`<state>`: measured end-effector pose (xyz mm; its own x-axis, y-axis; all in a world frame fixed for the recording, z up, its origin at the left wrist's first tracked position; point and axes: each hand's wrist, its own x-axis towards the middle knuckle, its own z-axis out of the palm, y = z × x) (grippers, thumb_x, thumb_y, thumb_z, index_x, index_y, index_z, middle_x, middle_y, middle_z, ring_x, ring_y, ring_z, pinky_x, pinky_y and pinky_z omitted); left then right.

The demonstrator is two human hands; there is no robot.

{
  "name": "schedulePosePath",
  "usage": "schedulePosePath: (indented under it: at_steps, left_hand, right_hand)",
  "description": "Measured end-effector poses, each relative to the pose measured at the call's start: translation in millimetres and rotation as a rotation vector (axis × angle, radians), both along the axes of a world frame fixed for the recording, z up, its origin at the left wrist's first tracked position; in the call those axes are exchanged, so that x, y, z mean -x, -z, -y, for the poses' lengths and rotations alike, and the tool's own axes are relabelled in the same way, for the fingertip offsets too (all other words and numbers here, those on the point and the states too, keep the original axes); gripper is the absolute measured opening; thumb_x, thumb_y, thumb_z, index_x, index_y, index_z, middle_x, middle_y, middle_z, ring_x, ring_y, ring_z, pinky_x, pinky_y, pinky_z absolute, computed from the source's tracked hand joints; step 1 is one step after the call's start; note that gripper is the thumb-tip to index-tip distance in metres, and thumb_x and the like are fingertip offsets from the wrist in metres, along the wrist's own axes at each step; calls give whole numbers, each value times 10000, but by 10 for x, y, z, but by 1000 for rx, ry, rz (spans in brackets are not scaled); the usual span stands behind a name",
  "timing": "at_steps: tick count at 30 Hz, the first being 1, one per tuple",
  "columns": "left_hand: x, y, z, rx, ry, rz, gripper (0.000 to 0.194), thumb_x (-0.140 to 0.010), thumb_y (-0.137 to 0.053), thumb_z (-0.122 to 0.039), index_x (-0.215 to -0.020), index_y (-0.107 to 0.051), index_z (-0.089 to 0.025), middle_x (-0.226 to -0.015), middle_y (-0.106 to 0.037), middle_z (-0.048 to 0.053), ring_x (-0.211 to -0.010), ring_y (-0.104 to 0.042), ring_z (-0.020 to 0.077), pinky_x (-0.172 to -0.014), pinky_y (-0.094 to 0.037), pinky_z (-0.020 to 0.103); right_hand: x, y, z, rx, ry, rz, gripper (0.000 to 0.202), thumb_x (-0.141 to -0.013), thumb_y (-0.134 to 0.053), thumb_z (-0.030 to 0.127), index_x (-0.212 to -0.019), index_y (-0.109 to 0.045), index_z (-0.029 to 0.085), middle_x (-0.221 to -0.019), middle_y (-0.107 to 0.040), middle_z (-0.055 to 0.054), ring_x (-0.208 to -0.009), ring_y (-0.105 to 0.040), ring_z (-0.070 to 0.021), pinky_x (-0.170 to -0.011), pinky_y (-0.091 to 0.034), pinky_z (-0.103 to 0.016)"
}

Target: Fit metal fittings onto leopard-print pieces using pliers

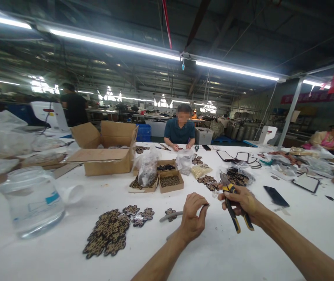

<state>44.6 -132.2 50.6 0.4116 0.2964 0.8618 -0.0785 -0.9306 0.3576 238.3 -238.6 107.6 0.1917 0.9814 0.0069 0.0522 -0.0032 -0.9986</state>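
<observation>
My right hand [241, 201] is wrapped round a pair of pliers [230, 197] with black and yellow handles. The jaws point up and away, and the handles stand apart below the palm. To its left, my left hand [194, 214] is closed in a pinch. A tiny dark piece [207, 205] shows at its fingertips, too small to name. A grey curved strip [171, 216] runs out from behind this hand, over a leopard-print flower-shaped patch [170, 211]; whether the hand holds the strip, I cannot tell. More such patches [108, 232] lie heaped to the left.
A water jug [34, 203] stands at the left. Beyond my hands are a cardboard box [108, 156], small trays of metal bits [170, 182], plastic bags and more patches [209, 182]. A phone [276, 196] lies at the right. Across the table [76, 257] sits a co-worker [180, 130].
</observation>
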Motion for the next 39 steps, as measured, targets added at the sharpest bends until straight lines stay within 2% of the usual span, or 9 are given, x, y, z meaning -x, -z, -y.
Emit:
schedulePosePath:
  at_steps: [2, 4, 8, 12, 16, 22, 26, 32, 39]
  left_hand:
    - [5, 0, -4, 19, -12, 14, 95, -902, -532, -143, -938, -603, -195, -857, -629, 70, -846, -563, 215, -806, -422, 403]
    - [10, -1, -12, 32, -30, 26, 90, -902, -531, -144, -928, -602, -194, -851, -623, 70, -840, -558, 213, -802, -423, 401]
    - [21, -7, -43, 16, -67, 43, 81, -893, -536, -147, -918, -599, -191, -843, -613, 73, -837, -554, 216, -797, -425, 402]
    - [30, -6, -66, 6, -88, 43, 77, -889, -531, -146, -898, -592, -193, -827, -606, 71, -825, -552, 217, -782, -425, 397]
    - [28, -2, -63, 3, -85, 32, 73, -891, -526, -143, -895, -577, -195, -824, -599, 70, -820, -541, 217, -781, -418, 402]
    - [26, 0, -50, -23, -102, 8, 66, -892, -516, -141, -887, -558, -192, -816, -586, 71, -812, -526, 217, -769, -405, 404]
    - [30, 9, -51, -53, -117, -11, 61, -888, -511, -142, -881, -551, -187, -817, -587, 72, -806, -522, 214, -766, -399, 403]
    - [31, 22, -58, -68, -131, -5, 62, -880, -513, -143, -870, -555, -187, -813, -582, 75, -796, -522, 216, -750, -395, 399]
    - [36, 24, -50, -65, -131, -8, 77, -877, -509, -134, -872, -568, -183, -817, -578, 76, -801, -527, 217, -756, -399, 399]
  right_hand:
    - [-59, 76, 68, -47, -3, 224, 356, -916, -550, 433, -1181, -543, 195, -921, -691, -67, -728, -685, -197, -447, -373, -210]
    - [-114, 215, 116, -110, 50, 543, 318, -935, -515, 402, -1168, -561, 191, -862, -690, -58, -721, -675, -207, -566, -489, -286]
    - [-228, 516, 151, -273, 167, 1088, 461, -944, -457, 279, -1405, -439, 265, -1171, -653, -94, -995, -649, -252, -832, -539, -400]
    - [-294, 718, 128, -314, 183, 1331, 663, -890, -426, 117, -1521, -283, 263, -1213, -601, -125, -1023, -612, -255, -759, -573, -362]
    - [-295, 829, 51, -353, 229, 1463, 808, -818, -397, -8, -1561, -196, 239, -1250, -540, -167, -1125, -534, -307, -763, -582, -410]
    - [-236, 823, -56, -469, 284, 1596, 848, -805, -364, -81, -1575, -162, 210, -1262, -508, -182, -1186, -478, -326, -944, -506, -515]
    - [-199, 770, -80, -516, 346, 1661, 768, -860, -348, -53, -1566, -201, 208, -1266, -512, -187, -1205, -468, -337, -947, -493, -537]
    - [-133, 683, -73, -513, 307, 1735, 599, -947, -402, 78, -1530, -302, 167, -1232, -532, -209, -1174, -472, -351, -926, -485, -544]
    - [-108, 658, -84, -512, 331, 1761, 528, -967, -403, 108, -1489, -382, 184, -1167, -564, -198, -1078, -513, -331, -853, -500, -506]
